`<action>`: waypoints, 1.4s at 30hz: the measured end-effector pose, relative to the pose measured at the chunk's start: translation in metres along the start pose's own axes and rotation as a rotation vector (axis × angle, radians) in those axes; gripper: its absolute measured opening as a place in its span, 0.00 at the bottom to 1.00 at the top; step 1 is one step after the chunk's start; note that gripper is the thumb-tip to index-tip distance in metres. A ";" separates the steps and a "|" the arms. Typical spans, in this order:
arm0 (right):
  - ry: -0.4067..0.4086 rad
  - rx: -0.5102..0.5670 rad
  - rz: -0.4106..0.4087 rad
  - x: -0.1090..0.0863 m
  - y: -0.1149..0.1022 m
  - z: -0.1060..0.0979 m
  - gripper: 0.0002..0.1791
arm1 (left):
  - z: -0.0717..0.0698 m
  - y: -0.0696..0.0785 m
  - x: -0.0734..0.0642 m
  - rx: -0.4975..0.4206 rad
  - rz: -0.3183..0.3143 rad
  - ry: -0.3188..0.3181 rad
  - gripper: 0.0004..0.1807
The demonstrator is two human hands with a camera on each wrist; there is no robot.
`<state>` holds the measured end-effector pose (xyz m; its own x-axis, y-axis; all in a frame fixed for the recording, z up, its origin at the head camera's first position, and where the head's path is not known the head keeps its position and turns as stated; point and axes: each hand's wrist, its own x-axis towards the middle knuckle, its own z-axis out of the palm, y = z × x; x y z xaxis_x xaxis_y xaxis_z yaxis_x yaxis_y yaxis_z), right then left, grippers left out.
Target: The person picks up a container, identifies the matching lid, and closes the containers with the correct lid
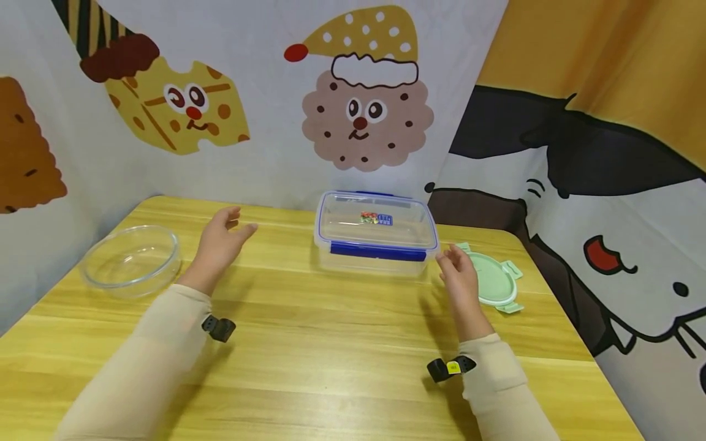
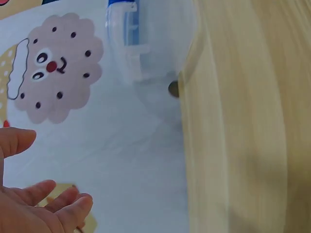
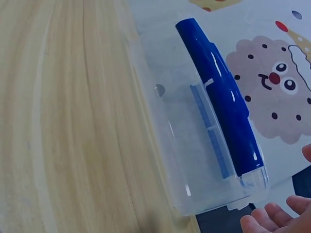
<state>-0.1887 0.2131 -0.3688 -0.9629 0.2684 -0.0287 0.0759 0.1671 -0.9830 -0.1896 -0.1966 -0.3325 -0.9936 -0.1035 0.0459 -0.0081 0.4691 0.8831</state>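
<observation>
The head view shows a cloth backdrop point(image 1: 276, 159) printed with cartoon biscuit and cheese faces, behind a counter point(image 1: 331, 367) of glossy yellow wood grain. At the counter's back edge stands a rectangular clear box point(image 1: 377, 236), rounded at the corners, its closed lid carrying blue clasps. A round, transparent bowl point(image 1: 131, 264) with a thick rim sits at left; a pale green lid point(image 1: 493, 278) with flap tabs lies at right. The left grip point(image 1: 217, 245) is released, between bowl and box; the right grip point(image 1: 459, 278), also released, hangs just beside the box's corner. Black wrist devices point(image 1: 219, 328) sit on both beige sleeves point(image 1: 171, 331), the right one bearing a yellow sticker point(image 1: 453, 368). The box's colourful label point(image 1: 377, 218) has blue lettering too small to read.
</observation>
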 end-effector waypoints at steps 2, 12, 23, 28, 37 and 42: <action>-0.009 -0.023 -0.015 -0.002 0.000 0.000 0.34 | -0.007 -0.001 -0.004 0.026 0.015 0.029 0.38; -0.017 -0.088 -0.050 -0.008 0.002 0.002 0.34 | -0.048 -0.014 -0.022 0.060 0.000 0.117 0.40; -0.024 -0.126 -0.064 -0.016 0.002 0.008 0.34 | -0.095 -0.036 -0.036 0.071 -0.093 0.232 0.41; -0.009 -0.139 -0.071 -0.021 0.003 0.010 0.34 | -0.108 -0.045 -0.043 0.075 -0.136 0.254 0.42; 0.015 -0.140 -0.157 -0.032 0.002 0.016 0.32 | -0.125 -0.068 -0.052 0.080 -0.194 0.284 0.41; -0.014 -0.146 -0.217 -0.037 -0.005 0.024 0.31 | -0.133 -0.076 -0.056 0.087 -0.241 0.289 0.41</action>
<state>-0.1599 0.1795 -0.3669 -0.9641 0.1983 0.1768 -0.0976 0.3547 -0.9299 -0.1183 -0.3428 -0.3400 -0.8892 -0.4572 -0.0178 -0.2597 0.4724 0.8423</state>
